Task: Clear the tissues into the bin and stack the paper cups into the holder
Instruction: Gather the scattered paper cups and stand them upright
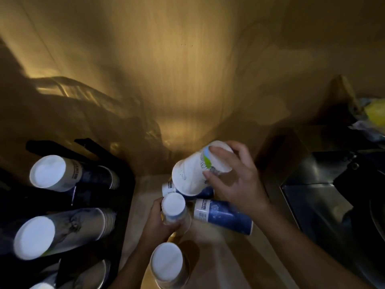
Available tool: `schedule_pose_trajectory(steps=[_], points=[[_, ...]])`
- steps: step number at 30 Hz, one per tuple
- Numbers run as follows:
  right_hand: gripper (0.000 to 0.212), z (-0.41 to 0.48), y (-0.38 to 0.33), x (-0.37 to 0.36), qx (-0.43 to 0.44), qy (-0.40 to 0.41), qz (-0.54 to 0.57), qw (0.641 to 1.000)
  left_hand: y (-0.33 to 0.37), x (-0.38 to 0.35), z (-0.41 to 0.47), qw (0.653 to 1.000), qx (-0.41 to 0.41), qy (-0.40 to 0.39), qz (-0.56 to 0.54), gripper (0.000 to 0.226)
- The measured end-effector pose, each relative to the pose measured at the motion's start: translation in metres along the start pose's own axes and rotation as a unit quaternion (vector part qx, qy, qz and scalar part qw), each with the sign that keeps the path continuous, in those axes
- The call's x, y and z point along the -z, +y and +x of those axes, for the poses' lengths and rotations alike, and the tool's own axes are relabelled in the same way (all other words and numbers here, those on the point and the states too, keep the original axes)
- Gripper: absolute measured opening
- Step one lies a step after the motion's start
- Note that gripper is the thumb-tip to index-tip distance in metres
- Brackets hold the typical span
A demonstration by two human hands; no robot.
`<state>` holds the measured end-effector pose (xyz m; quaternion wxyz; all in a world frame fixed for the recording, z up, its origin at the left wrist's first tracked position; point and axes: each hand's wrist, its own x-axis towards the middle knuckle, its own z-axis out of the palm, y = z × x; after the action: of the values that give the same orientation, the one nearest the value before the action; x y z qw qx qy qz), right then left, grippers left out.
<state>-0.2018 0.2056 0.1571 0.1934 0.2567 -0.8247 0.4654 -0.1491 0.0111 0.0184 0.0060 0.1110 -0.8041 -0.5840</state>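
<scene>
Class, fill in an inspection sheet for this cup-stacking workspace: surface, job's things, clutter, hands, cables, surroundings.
Surface: tan counter, dimly lit.
Job's things: black holder at left with inverted cup stacks; blue cup lying on its side; inverted cup near the front; no tissues seen.
Clutter: yellow item among things at far right, unclear.
Hands: left hand holds a small inverted cup; right hand holds a tilted white cup.
Cables: nothing seen.
Surroundings: wooden wall; metal unit at right.
</scene>
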Motion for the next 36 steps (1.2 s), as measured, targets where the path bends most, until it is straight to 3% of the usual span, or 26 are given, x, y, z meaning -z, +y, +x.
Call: schedule_pose_trajectory(steps=[4,12,15,18,22,25,31,36], points=[[0.045,-0.011,-0.001,-0.032,0.037,-0.081,-0.032,0.996,0.002,0.004,-0.001,1.000,-0.015,-0.005,0.001,0.064],[0.050,-0.037,0.027,-0.080,-0.023,-0.192,-0.062,0.979,-0.012,0.019,-0.009,0.998,0.011,-0.045,0.046,0.049],[0.053,-0.050,0.037,-0.096,-0.044,-0.273,-0.107,0.955,-0.018,0.027,-0.011,0.997,0.061,0.005,0.053,0.032],[0.053,-0.062,0.040,-0.111,-0.054,-0.313,-0.107,0.942,-0.012,0.032,-0.012,0.991,0.090,0.080,-0.056,0.017],[0.055,-0.059,0.038,-0.126,-0.058,-0.320,-0.099,0.940,0.008,0.039,-0.013,0.985,0.077,0.054,-0.143,0.020],[0.059,-0.053,0.036,-0.136,-0.051,-0.318,-0.097,0.942,0.014,0.043,-0.016,0.997,0.031,0.035,-0.066,0.033],[0.050,-0.037,0.028,-0.159,-0.011,-0.337,-0.100,0.936,0.018,0.053,-0.018,0.994,-0.008,0.097,0.056,0.036],[0.047,-0.023,0.024,-0.166,0.009,-0.359,-0.117,0.926,0.013,0.057,-0.016,0.957,-0.028,0.114,0.267,0.041]])
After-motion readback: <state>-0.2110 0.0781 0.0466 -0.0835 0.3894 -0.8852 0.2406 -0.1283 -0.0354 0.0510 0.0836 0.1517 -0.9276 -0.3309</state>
